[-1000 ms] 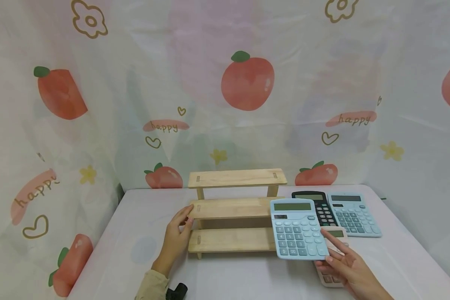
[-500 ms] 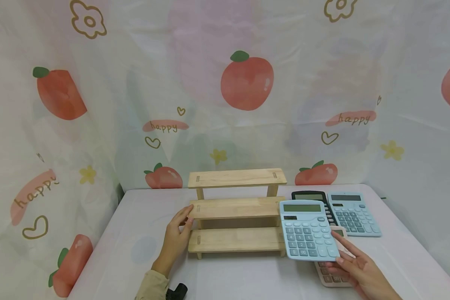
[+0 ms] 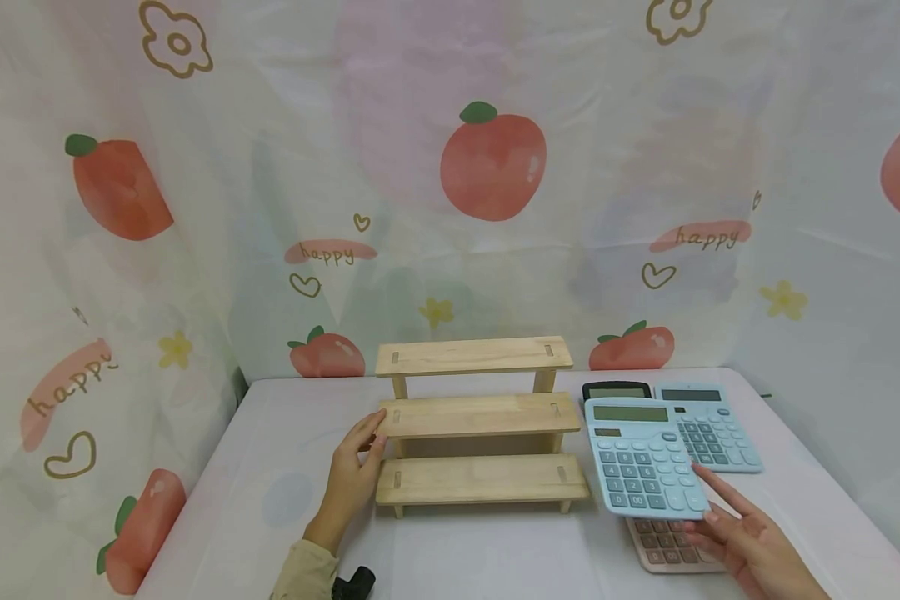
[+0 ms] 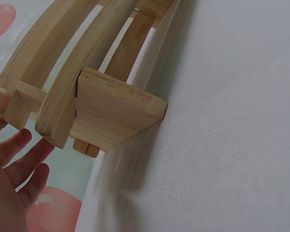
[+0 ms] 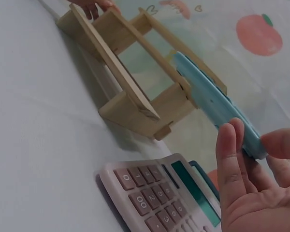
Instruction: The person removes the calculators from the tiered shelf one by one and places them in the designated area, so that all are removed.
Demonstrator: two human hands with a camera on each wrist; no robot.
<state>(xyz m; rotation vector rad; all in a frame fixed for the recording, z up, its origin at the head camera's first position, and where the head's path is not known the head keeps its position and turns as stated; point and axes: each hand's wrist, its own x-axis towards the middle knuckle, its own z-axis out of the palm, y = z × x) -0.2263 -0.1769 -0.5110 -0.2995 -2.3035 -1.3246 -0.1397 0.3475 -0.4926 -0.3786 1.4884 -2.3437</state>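
A three-step wooden rack (image 3: 480, 481) stands mid-table. At its left end my left hand (image 3: 350, 479) touches the middle step; in the left wrist view several fingers (image 4: 33, 183) extend beside the wood. My right hand (image 3: 757, 542) pinches a light blue calculator (image 3: 648, 467) by its lower right corner, thumb on one face and fingers on the other. The right wrist view has this blue calculator (image 5: 217, 104) edge-on, raised above a pink calculator (image 5: 150, 193). In the head view the raised one covers the upper part of the pink calculator (image 3: 671, 546).
Behind the held calculator, a black calculator (image 3: 617, 389) and a second blue calculator (image 3: 720, 433) lie at the table's right rear. A printed cloth (image 3: 495, 275) hangs around the back and sides. A black object (image 3: 356, 582) shows beside the left sleeve (image 3: 307, 571).
My right hand has carried the blue calculator rightward, away from the rack's right end and farther over the pink and black calculators. The left hand and the rack stay where they were.
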